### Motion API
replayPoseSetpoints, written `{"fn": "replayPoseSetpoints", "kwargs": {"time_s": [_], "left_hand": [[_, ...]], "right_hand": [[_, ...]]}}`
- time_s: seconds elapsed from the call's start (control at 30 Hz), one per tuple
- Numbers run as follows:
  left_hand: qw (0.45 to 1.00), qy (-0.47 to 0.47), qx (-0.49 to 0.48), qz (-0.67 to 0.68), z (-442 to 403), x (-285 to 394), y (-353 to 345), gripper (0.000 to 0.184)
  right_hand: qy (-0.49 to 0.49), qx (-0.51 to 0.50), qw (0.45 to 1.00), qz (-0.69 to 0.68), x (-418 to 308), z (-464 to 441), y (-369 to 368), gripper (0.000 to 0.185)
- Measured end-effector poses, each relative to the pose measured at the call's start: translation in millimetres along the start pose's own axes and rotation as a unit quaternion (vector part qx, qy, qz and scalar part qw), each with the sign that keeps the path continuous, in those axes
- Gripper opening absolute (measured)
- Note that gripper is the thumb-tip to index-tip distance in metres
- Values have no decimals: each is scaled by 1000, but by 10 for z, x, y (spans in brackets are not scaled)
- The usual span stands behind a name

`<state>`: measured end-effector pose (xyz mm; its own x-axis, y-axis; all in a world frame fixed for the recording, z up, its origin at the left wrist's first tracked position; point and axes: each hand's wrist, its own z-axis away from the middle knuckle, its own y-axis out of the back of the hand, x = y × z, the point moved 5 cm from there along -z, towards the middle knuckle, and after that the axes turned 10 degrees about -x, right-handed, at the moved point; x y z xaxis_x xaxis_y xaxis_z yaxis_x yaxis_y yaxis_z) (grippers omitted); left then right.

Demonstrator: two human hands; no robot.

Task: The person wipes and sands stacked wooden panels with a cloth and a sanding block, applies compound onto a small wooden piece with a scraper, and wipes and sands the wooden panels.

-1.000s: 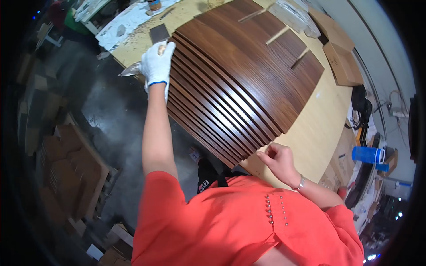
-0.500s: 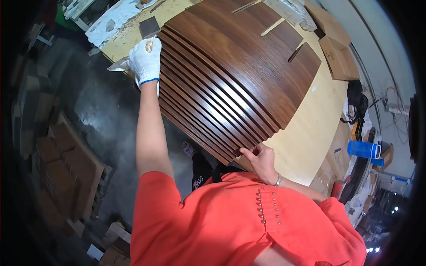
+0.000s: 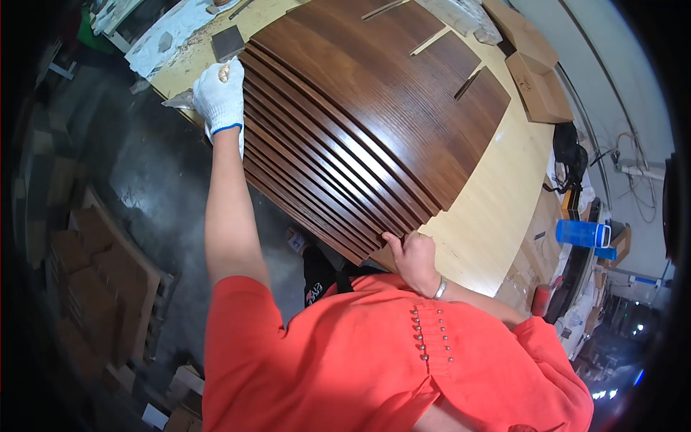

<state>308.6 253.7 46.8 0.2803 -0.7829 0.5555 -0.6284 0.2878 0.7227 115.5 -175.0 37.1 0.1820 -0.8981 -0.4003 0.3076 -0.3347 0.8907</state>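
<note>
Dark brown wooden slats (image 3: 309, 162) lie side by side in a stepped row, with glossy tops. My left hand (image 3: 219, 95), in a white knitted glove with a blue cuff, is closed at their far left end; its fingers are partly hidden. At the opposite, near end, my bare right hand (image 3: 415, 259) is closed around the slat edges, thumb on top. Wider brown wooden panels (image 3: 374, 79) lie beyond the slats, some with narrow slots. A dark grey block (image 3: 227, 43) sits just past my left hand.
The pale worktop (image 3: 479, 223) extends to the right under the wood. Open cardboard boxes (image 3: 536, 86) stand along its far right side, near a blue bottle (image 3: 581, 233). Stacked brown boards (image 3: 101, 288) rest on a pallet on the floor at left.
The whole view has shifted slightly, so the wood and both hands appear farther left. My right hand has changed its angle a little at the slat ends; my left hand stays at its end.
</note>
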Motion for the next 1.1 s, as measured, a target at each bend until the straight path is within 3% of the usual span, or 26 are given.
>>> {"fn": "replayPoseSetpoints", "kwargs": {"time_s": [0.1,0.3,0.4,0.6,0.7,0.83,0.9,1.0,1.03,1.07,1.1], "left_hand": [[1000,-11,3,0,21,-28,-12,37],[1000,7,-27,9,-1,-36,2,40],[1000,2,-29,-6,-5,-11,17,41],[1000,-3,-27,8,7,-69,-28,42],[999,18,-45,2,22,-65,-21,42],[998,29,-46,-15,39,-33,-2,44],[999,24,-34,-3,81,-43,8,42],[998,9,8,59,114,37,101,34],[995,11,34,95,231,171,245,30],[990,13,60,128,369,325,402,27],[967,-42,52,245,571,689,567,23]], "right_hand": [[-13,21,999,-35,27,20,-74,62],[-73,-78,981,-163,95,-90,114,73],[-59,-82,981,-166,150,-123,99,76],[-8,-57,977,-207,291,-115,-83,76],[-45,-82,946,-309,248,-85,-64,74],[-43,-105,933,-343,296,-118,-87,70],[-58,-131,922,-359,312,-127,-59,68],[-54,-388,874,-288,72,-92,320,60],[-8,-472,866,-164,-169,-61,656,52],[54,-435,878,-189,-301,-133,940,46],[113,-399,884,-217,-372,-196,1134,40]]}}
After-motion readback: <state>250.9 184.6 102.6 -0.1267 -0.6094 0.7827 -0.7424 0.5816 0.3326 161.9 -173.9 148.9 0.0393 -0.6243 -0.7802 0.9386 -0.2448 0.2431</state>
